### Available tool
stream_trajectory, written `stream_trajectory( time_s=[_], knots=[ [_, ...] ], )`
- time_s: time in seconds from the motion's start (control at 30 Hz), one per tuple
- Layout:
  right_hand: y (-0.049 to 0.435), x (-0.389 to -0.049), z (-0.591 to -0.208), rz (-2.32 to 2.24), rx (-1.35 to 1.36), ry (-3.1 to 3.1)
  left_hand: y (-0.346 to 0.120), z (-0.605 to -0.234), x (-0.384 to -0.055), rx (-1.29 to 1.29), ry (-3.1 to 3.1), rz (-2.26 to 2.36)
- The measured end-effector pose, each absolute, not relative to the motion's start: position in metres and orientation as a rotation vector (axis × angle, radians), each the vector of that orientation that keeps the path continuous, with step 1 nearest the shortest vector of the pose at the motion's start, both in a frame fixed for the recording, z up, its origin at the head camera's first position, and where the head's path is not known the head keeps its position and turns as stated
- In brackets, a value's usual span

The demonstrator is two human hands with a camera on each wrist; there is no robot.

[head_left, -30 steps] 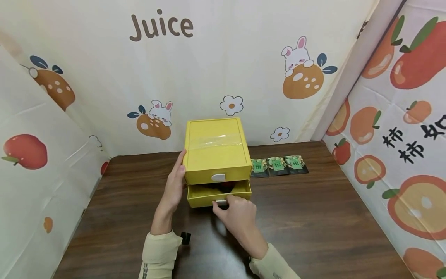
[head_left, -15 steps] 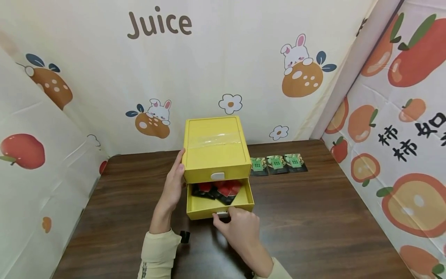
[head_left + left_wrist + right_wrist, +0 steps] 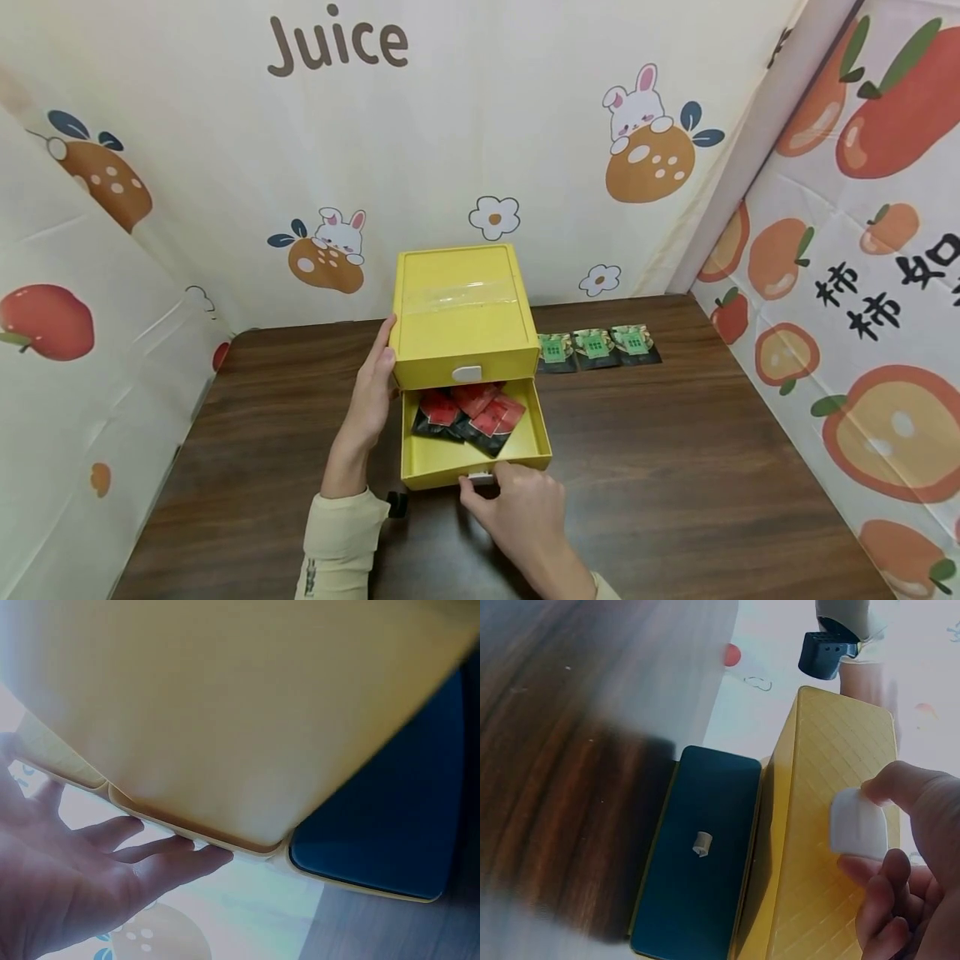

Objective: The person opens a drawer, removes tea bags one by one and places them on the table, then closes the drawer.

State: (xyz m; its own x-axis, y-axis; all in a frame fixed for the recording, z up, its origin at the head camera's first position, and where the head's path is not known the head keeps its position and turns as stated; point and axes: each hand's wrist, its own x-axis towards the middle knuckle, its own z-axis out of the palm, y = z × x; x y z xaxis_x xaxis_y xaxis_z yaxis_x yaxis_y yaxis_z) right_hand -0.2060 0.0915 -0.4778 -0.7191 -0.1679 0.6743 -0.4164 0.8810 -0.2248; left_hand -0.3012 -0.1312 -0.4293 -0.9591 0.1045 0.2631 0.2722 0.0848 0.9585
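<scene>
A yellow drawer box (image 3: 461,321) stands at the back of the table. Its middle drawer (image 3: 536,442) is pulled out toward me, and several black sachets with red labels (image 3: 498,415) lie inside. The right hand (image 3: 525,512) pinches the drawer's white pull tab (image 3: 859,825) between thumb and fingers. My left hand (image 3: 367,396) rests against the box's left side. In the left wrist view, its fingers (image 3: 180,866) stretch nearly straight along the box's edge.
Beneath the drawer, a dark teal panel (image 3: 697,855) with a small pale knob (image 3: 703,844) shows in the right wrist view. Three dark sachets with green labels (image 3: 595,346) lie right of the box. Printed curtains (image 3: 480,125) enclose the brown wooden table (image 3: 675,467).
The right hand has drawn the drawer farther out toward me, bringing the red-labelled sachets into fuller view. The left hand stays against the box's side.
</scene>
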Motion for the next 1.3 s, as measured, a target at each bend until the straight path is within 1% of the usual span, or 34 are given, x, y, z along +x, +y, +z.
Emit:
stream_trajectory(
  time_s=[0.07,0.17,0.3,0.47,0.6,0.73,0.87,1.0,1.07,1.17,1.3],
  knots=[
    [0.092,-0.205,-0.479,0.484,0.416,-2.374,-0.129,-0.421,-0.297,-0.394,-2.221,-2.012],
    [0.093,-0.204,-0.482,0.495,0.414,-2.382,-0.129,-0.421,-0.298,-0.398,-2.222,-2.014],
    [0.094,-0.201,-0.488,0.524,0.408,-2.395,-0.133,-0.436,-0.305,-0.395,-2.206,-2.010],
    [0.099,-0.193,-0.495,0.590,0.406,-2.499,-0.133,-0.437,-0.305,-0.402,-2.199,-2.002],
    [0.108,-0.186,-0.486,0.809,0.535,-2.714,-0.133,-0.437,-0.305,-0.397,-2.200,-2.003],
    [0.120,-0.186,-0.453,1.215,0.800,-2.699,-0.134,-0.438,-0.306,-0.394,-2.197,-2.006],
    [0.128,-0.204,-0.413,1.345,0.983,-2.548,-0.134,-0.437,-0.306,-0.405,-2.190,-2.011],
    [0.124,-0.237,-0.391,1.131,1.060,-2.713,-0.134,-0.437,-0.305,-0.395,-2.201,-2.003],
    [0.118,-0.255,-0.390,0.963,1.119,-2.858,-0.134,-0.437,-0.305,-0.382,-2.210,-1.996],
    [0.104,-0.278,-0.397,0.764,1.169,-3.014,-0.135,-0.437,-0.306,-0.373,-2.210,-2.000],
    [0.086,-0.298,-0.411,0.622,1.134,-3.146,-0.136,-0.436,-0.305,-0.372,-2.202,-2.014]
  ],
)
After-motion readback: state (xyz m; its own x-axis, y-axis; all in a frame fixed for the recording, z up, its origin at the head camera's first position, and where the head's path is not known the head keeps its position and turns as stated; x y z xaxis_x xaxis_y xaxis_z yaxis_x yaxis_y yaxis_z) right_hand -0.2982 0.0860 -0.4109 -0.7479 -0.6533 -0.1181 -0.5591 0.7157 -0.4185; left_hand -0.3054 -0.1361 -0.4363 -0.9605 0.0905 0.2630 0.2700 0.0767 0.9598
